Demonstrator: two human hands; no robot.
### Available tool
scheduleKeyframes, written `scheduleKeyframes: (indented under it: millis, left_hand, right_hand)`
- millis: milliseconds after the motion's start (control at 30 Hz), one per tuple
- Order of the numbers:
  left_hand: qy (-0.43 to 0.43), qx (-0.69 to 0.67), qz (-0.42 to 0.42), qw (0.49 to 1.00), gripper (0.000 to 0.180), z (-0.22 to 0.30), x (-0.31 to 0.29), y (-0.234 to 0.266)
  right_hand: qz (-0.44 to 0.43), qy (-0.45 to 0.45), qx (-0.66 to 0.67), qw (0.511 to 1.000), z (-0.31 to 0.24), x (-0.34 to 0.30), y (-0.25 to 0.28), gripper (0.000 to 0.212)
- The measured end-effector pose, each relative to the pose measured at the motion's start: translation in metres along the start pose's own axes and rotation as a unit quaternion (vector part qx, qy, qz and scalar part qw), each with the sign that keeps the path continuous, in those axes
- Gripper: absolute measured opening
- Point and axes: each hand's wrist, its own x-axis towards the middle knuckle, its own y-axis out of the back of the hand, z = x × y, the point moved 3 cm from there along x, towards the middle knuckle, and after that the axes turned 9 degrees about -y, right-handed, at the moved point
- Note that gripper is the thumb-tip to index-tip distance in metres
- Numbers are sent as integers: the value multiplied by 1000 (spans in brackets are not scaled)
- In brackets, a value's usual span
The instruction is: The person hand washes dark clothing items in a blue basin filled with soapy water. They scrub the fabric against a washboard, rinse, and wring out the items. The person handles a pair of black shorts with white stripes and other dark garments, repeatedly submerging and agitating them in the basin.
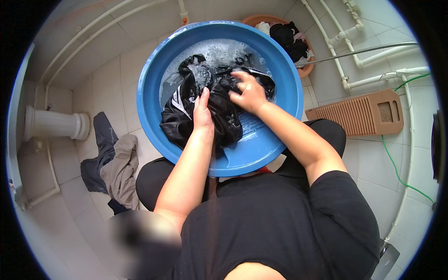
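Observation:
A wet black garment (224, 109) with white stripes lies bunched in a large blue washtub (148, 116) of sudsy water (217, 49). My left hand (203, 112) holds the garment near its middle, some of its fingers hidden by the dark folds. Just to the right and farther off, my right hand (251, 95) is over the cloth with its fingers apart and slightly curled. Its fingertips are close to the folds; whether they touch is hard to tell. The tub's near side has a ridged blue washboard surface (252, 126), partly covered by the garment.
Behind the tub at the right stands an orange-brown basin (305, 70) of dark and light clothes. A brown washboard (357, 114) lies on the right. Dark trousers (105, 135) and a beige garment (120, 163) lie on the left floor. White pipes (345, 84) and a green cord (396, 170) run at right.

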Motion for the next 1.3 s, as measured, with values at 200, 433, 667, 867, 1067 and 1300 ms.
scheduleKeyframes:
  millis: [200, 433, 667, 867, 1067, 1300]
  left_hand:
    - [305, -185, -96, 929, 39, 12, -33, -24]
    - [-14, 146, 53, 988, 23, 0, -27, -19]
    - [92, -34, -33, 995, 30, 4, -11, 3]
    - [-15, 194, 87, 977, 26, -1, -44, -29]
    - [-12, 65, 21, 998, 27, -3, -15, 7]
    - [-22, 54, -4, 998, 34, 3, -14, -17]
  right_hand:
    - [-32, 134, 251, 958, -121, -38, 25, 24]
    - [25, -217, 178, 960, -45, -14, -20, 41]
    - [1, -12, 194, 981, -101, -35, -6, 29]
    - [-12, -246, 125, 961, -37, -6, -25, 38]
    - [-45, -128, 206, 969, -87, -23, -16, 32]
    - [-102, -270, 27, 957, 87, 23, -34, 55]
